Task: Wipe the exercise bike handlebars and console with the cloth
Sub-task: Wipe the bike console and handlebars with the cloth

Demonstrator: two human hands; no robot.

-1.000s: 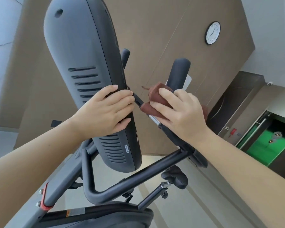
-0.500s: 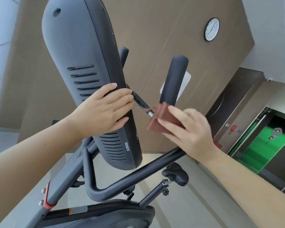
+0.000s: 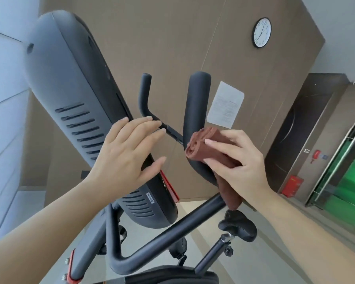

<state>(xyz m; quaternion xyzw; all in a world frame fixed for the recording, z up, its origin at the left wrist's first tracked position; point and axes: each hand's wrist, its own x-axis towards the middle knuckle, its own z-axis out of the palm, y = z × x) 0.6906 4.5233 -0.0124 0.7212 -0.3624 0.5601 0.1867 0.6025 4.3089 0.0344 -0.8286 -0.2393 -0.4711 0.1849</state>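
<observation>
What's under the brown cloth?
The right hand holds the cloth against the thick black handlebar. The bar shows above and below; the stretch under the cloth is covered.

One view only: head-worn, wide-angle, facing forward, frame heavily tilted. Very close to the grey vented plastic console housing point(image 3: 74, 95), which fills the upper left. The brown panelled wall point(image 3: 172, 37) and round black-rimmed wall clock point(image 3: 262, 32) sit far back, upper right.

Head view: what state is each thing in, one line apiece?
cloth, folded, pressed against the handlebar.
right hand, grips the cloth.
left hand, fingers straight, at the console's edge.
console, tilted, vented back toward the camera.
</observation>
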